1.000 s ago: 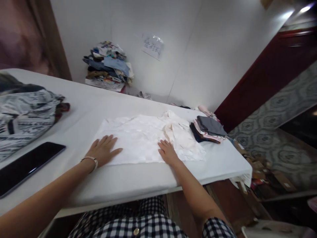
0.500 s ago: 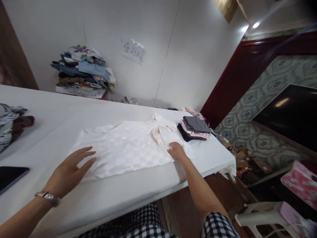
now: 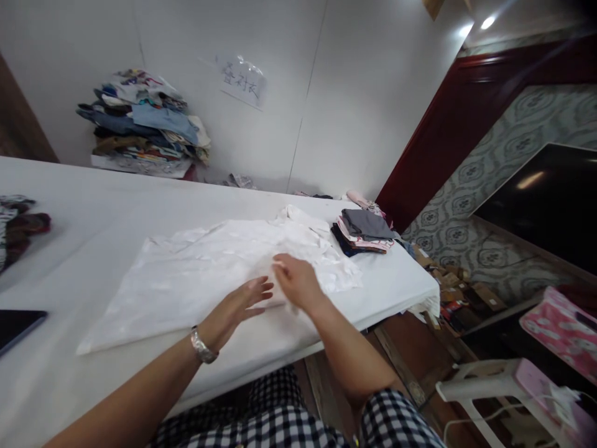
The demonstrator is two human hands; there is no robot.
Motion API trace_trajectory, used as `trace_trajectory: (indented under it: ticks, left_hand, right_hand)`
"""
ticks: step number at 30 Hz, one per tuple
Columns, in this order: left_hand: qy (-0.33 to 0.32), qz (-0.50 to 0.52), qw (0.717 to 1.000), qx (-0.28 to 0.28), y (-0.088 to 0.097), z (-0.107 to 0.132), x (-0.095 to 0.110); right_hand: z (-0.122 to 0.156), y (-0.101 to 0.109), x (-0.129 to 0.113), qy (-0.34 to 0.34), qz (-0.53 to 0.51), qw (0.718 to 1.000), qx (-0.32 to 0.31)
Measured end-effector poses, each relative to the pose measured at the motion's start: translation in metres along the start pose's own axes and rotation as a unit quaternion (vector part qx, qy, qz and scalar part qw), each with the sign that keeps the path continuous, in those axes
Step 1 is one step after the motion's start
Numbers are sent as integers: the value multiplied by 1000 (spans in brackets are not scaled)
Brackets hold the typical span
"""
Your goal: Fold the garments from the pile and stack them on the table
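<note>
A white shirt (image 3: 186, 280) lies spread across the white table (image 3: 261, 373), with its collar end to the right and its lower hem reaching left. Over its near edge, my right hand (image 3: 298, 283) is closed on a piece of the shirt's white cloth, somewhat blurred by motion. Some of that cloth hangs below the fingers. My left hand (image 3: 237, 305), with a silver bracelet at the wrist, hovers just left of it; its fingers are apart and hold nothing.
A folded clothes stack (image 3: 364, 230) sits at the table's right end. Behind the table rises a clothes pile (image 3: 144, 124). At the left are a dark phone (image 3: 18, 326) and a crumpled patterned garment (image 3: 21, 230). A plastic stool (image 3: 489, 386) stands lower right.
My left hand has moved right, from the shirt's left part to beside my right hand. My right hand has come left with cloth in it. The shirt's left part now lies further out toward the left.
</note>
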State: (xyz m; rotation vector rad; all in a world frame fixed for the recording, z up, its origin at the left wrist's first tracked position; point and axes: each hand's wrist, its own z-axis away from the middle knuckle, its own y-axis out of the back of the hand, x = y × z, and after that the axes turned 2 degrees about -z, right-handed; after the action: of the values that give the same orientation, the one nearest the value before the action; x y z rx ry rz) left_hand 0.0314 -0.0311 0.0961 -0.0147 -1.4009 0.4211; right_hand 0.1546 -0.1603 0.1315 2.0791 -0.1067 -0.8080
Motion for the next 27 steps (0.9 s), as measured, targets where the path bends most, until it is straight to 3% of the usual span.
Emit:
trace_trajectory:
  ticks: [3,5,7,10,13,17,22,25,27]
  left_hand:
    - [57,158,986,-2,-3,4,3]
    - [81,175,981,23,6,9,7]
    - [88,162,983,29,16,13,11]
    - [77,152,985,-8,31,15,18]
    - [102,191,976,20,40,13,28]
    - [96,211,968,95,42,10,58]
    - [-5,130,988,85,54,7,97]
    - [-33,39,996,79,71,5,104]
    - [-16,-7,995,98,82,6,103]
  right_hand:
    - [23,-23,-32,67,-132,983,-105]
    - [37,-31,-29,83,-231,963,-111]
    - [44,-34,-8,35,-305,951,-42]
    - [45,-32,46,-108,-328,935,77]
    - [40,-21,104,-202,-225,944,131]
    - [32,0,154,-148,10,982,121]
    - [25,9,180,-78,150,986,-11]
    - [28,9,185,-93,175,979,-50]
    - [32,11,184,-104,179,976,-61]
